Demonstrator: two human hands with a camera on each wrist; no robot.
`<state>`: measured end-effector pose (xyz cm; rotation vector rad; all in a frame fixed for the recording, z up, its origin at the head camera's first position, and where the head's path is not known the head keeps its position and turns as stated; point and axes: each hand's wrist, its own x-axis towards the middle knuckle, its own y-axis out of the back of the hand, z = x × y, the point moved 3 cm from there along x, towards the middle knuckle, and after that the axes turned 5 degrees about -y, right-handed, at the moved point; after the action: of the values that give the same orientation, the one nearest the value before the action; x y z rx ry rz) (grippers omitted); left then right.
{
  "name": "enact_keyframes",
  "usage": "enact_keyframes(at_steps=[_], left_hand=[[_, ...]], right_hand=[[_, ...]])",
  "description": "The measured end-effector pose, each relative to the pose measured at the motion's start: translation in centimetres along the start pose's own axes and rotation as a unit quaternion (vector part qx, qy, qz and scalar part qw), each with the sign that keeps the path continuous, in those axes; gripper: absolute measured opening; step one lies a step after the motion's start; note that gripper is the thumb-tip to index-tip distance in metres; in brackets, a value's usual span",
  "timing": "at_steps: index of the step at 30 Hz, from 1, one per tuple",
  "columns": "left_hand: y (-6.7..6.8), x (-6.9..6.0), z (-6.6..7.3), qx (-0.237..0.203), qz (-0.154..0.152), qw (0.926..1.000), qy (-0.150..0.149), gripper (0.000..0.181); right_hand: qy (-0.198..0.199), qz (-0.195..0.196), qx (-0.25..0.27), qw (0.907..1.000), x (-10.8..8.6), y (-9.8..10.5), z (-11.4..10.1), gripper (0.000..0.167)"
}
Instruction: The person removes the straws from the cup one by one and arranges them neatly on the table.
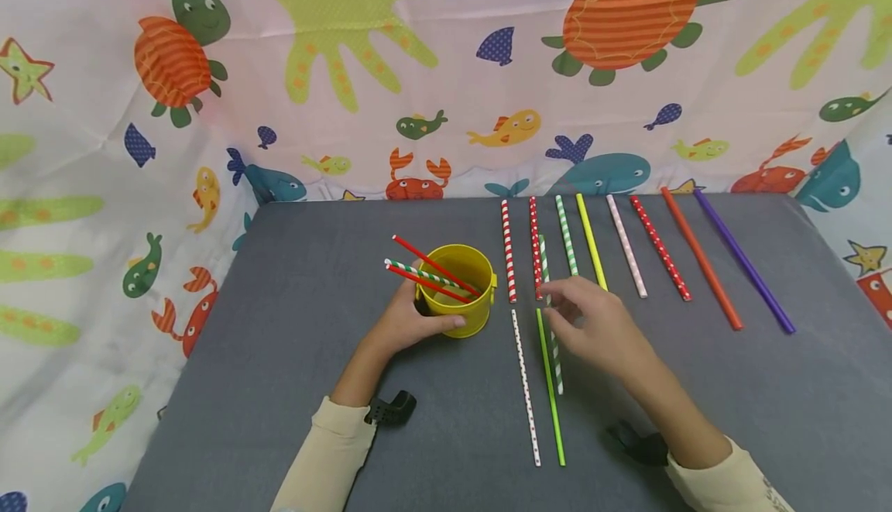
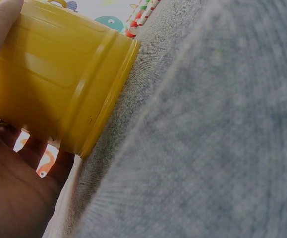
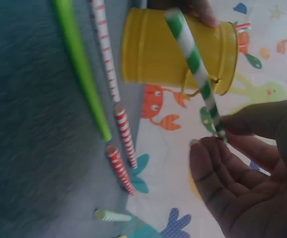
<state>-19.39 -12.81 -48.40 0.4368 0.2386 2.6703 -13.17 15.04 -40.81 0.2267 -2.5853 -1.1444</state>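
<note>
A small yellow bucket (image 1: 474, 320) stands upright on the grey table, and my left hand (image 1: 407, 318) grips it from the left. In the left wrist view, fingers wrap around the bucket's side (image 2: 44, 74). Two red straws (image 1: 422, 256) and a green-and-white striped straw (image 1: 407, 271) lean leftward out of the bucket. To the bucket's right, my right hand (image 1: 599, 326) pinches another green-and-white striped paper straw (image 1: 558, 372). The right wrist view shows that straw (image 3: 195, 67) between thumb and fingertips, in front of the bucket.
A white dotted straw (image 1: 526, 388) and a lime green straw (image 1: 551, 388) lie near my right hand. Behind them runs a row of several straws, from a red-striped one (image 1: 509, 252) to a purple one (image 1: 744, 261). A sea-animal cloth (image 1: 460, 70) hangs at the back.
</note>
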Motion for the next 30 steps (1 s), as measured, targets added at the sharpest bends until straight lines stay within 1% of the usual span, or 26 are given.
enact_keyframes(at_steps=[2, 6, 12, 20, 24, 30], left_hand=[[0.0, 0.0, -0.1, -0.001, 0.001, 1.0, 0.0, 0.087], [0.0, -0.1, -0.1, 0.001, 0.004, 1.0, 0.003, 0.086], [0.0, 0.0, -0.1, 0.004, 0.004, 1.0, 0.004, 0.086], [0.0, -0.1, -0.2, 0.002, 0.005, 1.0, -0.002, 0.088], [0.0, 0.0, -0.3, 0.001, 0.004, 1.0, -0.004, 0.088], [0.0, 0.0, -0.4, -0.002, 0.006, 1.0, -0.005, 0.089]], right_hand=[[-0.003, -0.019, -0.016, 0.9997, -0.4, -0.2, 0.4, 0.029], [-0.009, -0.041, -0.041, 0.9983, -1.3, -0.4, 1.3, 0.024], [-0.023, -0.077, -0.058, 0.9951, -1.9, -0.6, 2.5, 0.019], [-0.04, -0.138, -0.081, 0.9862, -2.4, -0.7, 3.4, 0.016], [-0.04, -0.153, -0.088, 0.9834, -2.7, -0.7, 3.6, 0.015], [-0.036, -0.159, -0.094, 0.9821, -3.2, -0.8, 4.0, 0.014]])
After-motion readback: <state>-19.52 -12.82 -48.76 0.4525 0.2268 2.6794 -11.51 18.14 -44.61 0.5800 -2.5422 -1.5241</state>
